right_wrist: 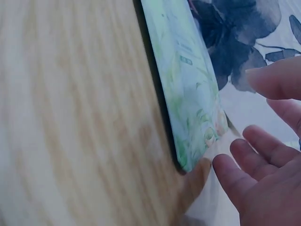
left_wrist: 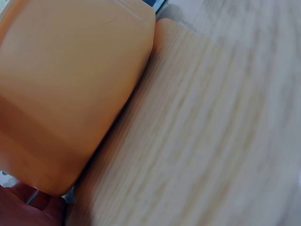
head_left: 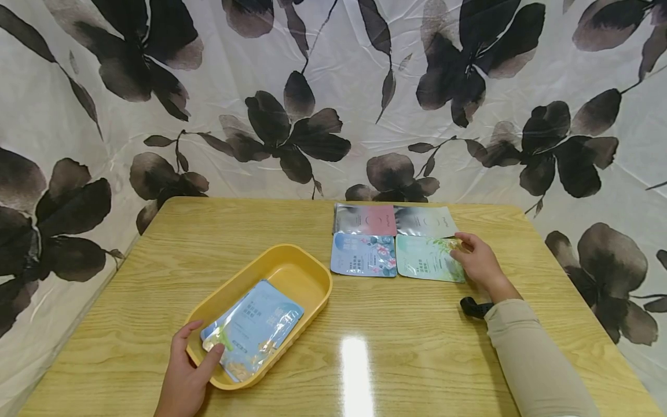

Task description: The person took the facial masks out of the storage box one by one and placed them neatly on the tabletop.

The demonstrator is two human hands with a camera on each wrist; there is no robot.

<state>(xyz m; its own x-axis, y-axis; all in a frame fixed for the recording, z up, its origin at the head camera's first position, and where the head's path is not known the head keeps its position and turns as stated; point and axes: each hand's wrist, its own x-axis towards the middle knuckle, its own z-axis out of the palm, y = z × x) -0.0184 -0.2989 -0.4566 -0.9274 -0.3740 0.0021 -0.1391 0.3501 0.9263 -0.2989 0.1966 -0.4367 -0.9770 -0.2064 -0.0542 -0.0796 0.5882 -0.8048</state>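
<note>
At the lower left, my left hand (head_left: 184,370) holds the near end of a yellow plastic basket (head_left: 211,289), thumb over the rim and fingers outside. The left wrist view shows the basket's side wall (left_wrist: 75,89) and part of that hand (left_wrist: 33,207). Inside lie overlapping blue face mask packets (head_left: 257,330). My right hand (head_left: 482,263) hovers at the right edge of a green face mask packet (head_left: 424,258). Its fingers are loosely bent and apart from the packet (right_wrist: 186,84) in the right wrist view, where the hand (right_wrist: 268,174) holds nothing.
Left of the green packet lies a blue floral packet (head_left: 363,255). Behind these two are a pink-and-silver packet (head_left: 365,220) and a grey-silver packet (head_left: 424,221), edges close together. All rest on a wooden table (head_left: 406,347). A floral cloth (head_left: 354,87) hangs behind it.
</note>
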